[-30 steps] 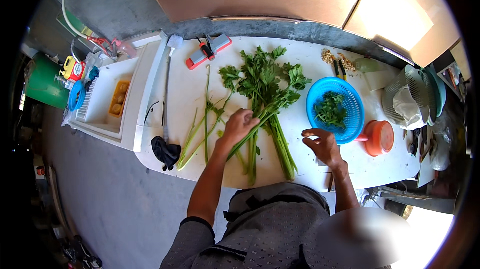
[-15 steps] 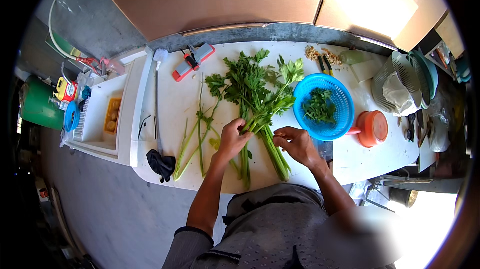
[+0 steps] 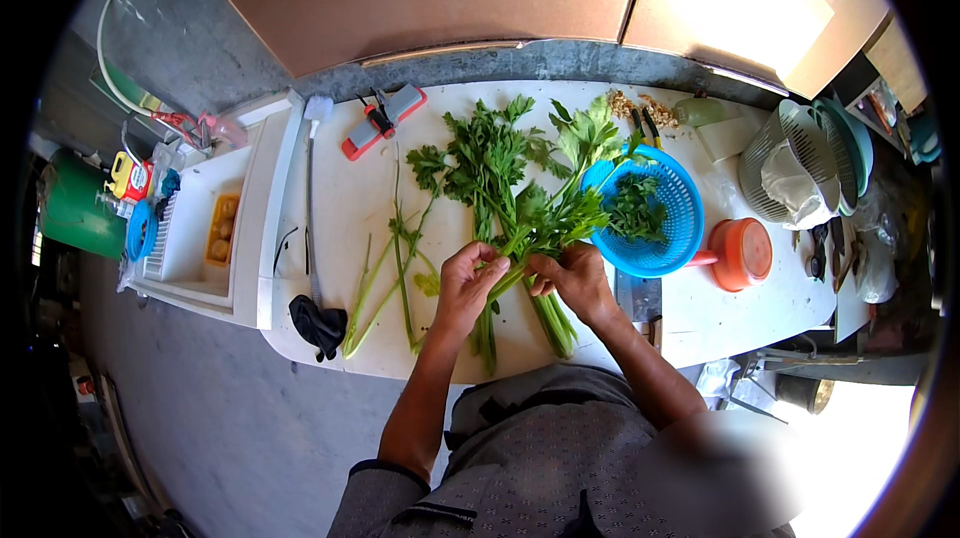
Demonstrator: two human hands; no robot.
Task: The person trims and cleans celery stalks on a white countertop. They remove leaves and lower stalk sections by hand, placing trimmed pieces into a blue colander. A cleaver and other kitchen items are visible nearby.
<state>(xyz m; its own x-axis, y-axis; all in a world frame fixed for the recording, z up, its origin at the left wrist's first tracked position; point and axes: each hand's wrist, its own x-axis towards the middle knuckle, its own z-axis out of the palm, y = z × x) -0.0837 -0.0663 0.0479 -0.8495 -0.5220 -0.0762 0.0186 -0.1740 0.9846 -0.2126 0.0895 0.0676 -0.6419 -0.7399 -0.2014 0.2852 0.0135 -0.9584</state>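
Note:
A bunch of leafy celery [image 3: 490, 163] lies on the white table in front of me, its thick stalks [image 3: 552, 326] pointing toward my body. My left hand [image 3: 468, 286] is closed around a celery stem over the bunch. Close beside it, the fingers of my right hand [image 3: 578, 283] are pinched on the same leafy sprig. Some celery leaves reach over the rim of a blue plastic basket [image 3: 688, 183]. Inside the basket sit plucked green leaves [image 3: 635, 208]. Left of the bunch lie several thin loose stems [image 3: 402, 283].
At the left stands a white sink [image 3: 195, 273]; a long-handled brush [image 3: 314, 178] and black cloth [image 3: 318, 326] lie near it. A red-grey tool [image 3: 385, 123] is at the back. An orange dipper [image 3: 741, 255], colanders [image 3: 765, 173] and a grey flat blade [image 3: 640, 300] are on the right.
My right hand has moved up and left, from beside the sprig to pinching it near my left hand. The leafy sprig has shifted right, toward the blue basket.

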